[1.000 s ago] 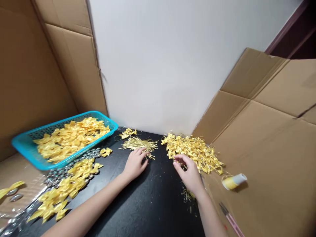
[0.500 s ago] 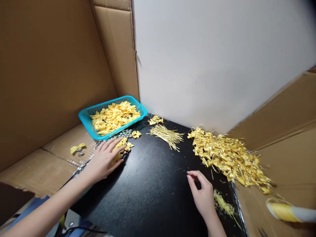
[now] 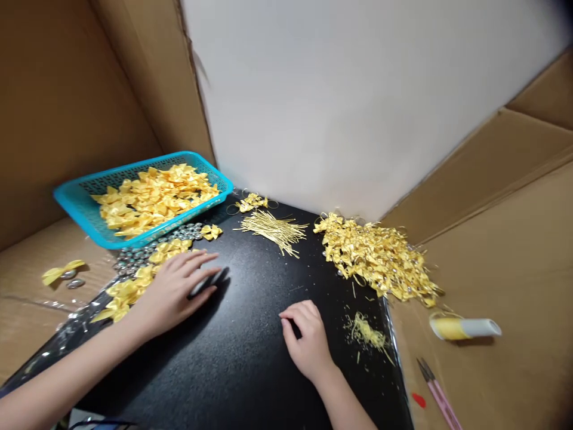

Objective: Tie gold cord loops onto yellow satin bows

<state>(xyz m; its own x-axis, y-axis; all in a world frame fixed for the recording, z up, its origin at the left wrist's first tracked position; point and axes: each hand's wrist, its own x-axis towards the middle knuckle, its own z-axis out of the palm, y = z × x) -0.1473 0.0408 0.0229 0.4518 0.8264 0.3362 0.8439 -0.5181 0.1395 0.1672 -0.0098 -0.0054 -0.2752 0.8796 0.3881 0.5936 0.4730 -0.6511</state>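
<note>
My left hand (image 3: 172,292) hovers palm down over the black table (image 3: 215,364), its fingers spread and nothing visible in them. Beside and partly beneath it lie loose yellow ribbon bows (image 3: 123,298), some covered by the hand and forearm. Silvery oval beads (image 3: 134,255) are scattered just behind these bows. Over the middle of the table, my right hand (image 3: 308,341) has its thumb and index finger brought together in a pinch. Whether anything small is between those fingertips cannot be made out. A bundle of thin gold ties (image 3: 275,232) lies beyond both hands.
A turquoise basket (image 3: 105,242) of yellow bows stands at the back left. Finished-looking bows with ties form a heap (image 3: 376,257) at right. Nearby are thread scraps (image 3: 367,333), a yellow-wound spool (image 3: 465,328) and pink-handled scissors (image 3: 439,394). Cardboard walls (image 3: 492,215) flank the table.
The view has turned to the right. My left hand has come away from the bows, uncovering several of them. My right hand keeps its pinch, now closer to the left hand.
</note>
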